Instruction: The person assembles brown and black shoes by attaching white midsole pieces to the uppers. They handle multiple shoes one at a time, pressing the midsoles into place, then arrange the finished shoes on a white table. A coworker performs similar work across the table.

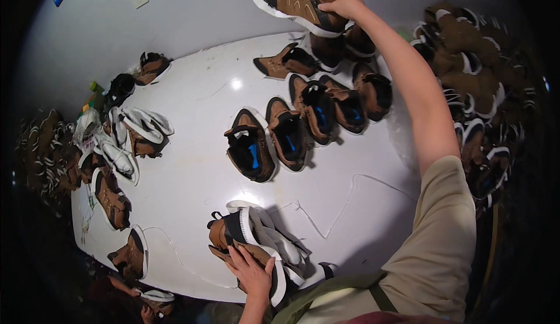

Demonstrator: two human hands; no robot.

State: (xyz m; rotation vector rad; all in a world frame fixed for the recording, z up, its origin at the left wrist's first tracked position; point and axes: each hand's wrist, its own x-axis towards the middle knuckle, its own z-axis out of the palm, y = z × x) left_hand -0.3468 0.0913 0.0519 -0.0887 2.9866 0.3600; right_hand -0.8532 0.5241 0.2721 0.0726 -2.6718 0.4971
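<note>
Light comes from overhead: small hot glare spot on the glossy white table approx top centre, a weaker sheen near the low middle. Table surface bright, everything round it dim. Heavy vignette, corners go fully black. Shoe piles at far left and far right murky, detail lost in shade. Short soft shadows fall beside the brown shoes in the centre row; the raised arm casts a faint one on the table's right part. Strong fisheye bend: table edge curves, wall bows. Centre fairly sharp, rim soft and smeared. Colours warm, a bit muted; some noise in dark areas.
</note>
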